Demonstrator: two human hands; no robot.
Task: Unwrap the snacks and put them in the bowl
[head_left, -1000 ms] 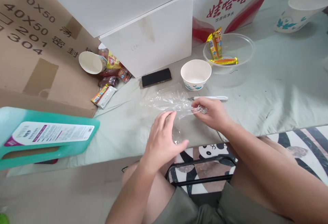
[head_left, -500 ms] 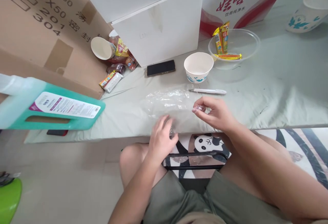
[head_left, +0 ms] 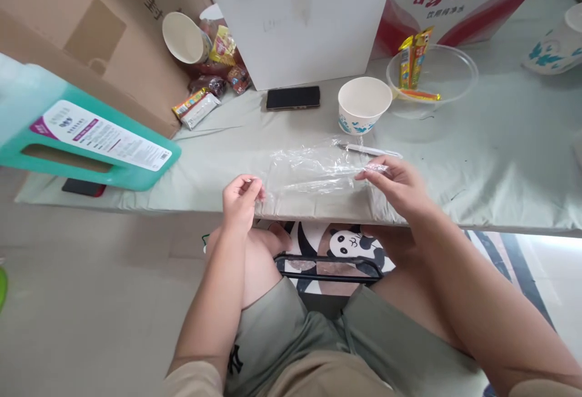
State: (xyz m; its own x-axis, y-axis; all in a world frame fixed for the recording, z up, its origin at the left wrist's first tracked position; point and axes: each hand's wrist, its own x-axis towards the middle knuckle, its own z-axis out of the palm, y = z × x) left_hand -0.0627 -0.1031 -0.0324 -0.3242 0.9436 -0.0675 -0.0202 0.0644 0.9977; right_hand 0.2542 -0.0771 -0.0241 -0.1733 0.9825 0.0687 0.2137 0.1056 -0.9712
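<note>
A thin clear plastic bag (head_left: 313, 170) stretches between my two hands, low over the front part of the table. My left hand (head_left: 242, 200) pinches its left end, thumb against fingers. At the other end my right hand (head_left: 398, 185) is closed on the gathered plastic. Just behind the right hand lies a white pen-like utility knife (head_left: 370, 150), partly seen through the film. A white paper bowl with blue leaves (head_left: 364, 106) stands beyond the knife, and a black phone (head_left: 293, 98) lies to its left.
At the back right, a clear plastic bowl (head_left: 473, 85) holds several yellow snack sticks. A green liquid jug (head_left: 127, 160) lies at the left by a cardboard box (head_left: 95, 33). Snack packets (head_left: 197, 108) and a tipped paper cup (head_left: 184, 38) sit near a white box (head_left: 309, 27).
My hands have moved apart, the left going leftward to the bag's end. The bag, earlier lying crumpled on the table, is now drawn out between both hands. The view has shifted slightly.
</note>
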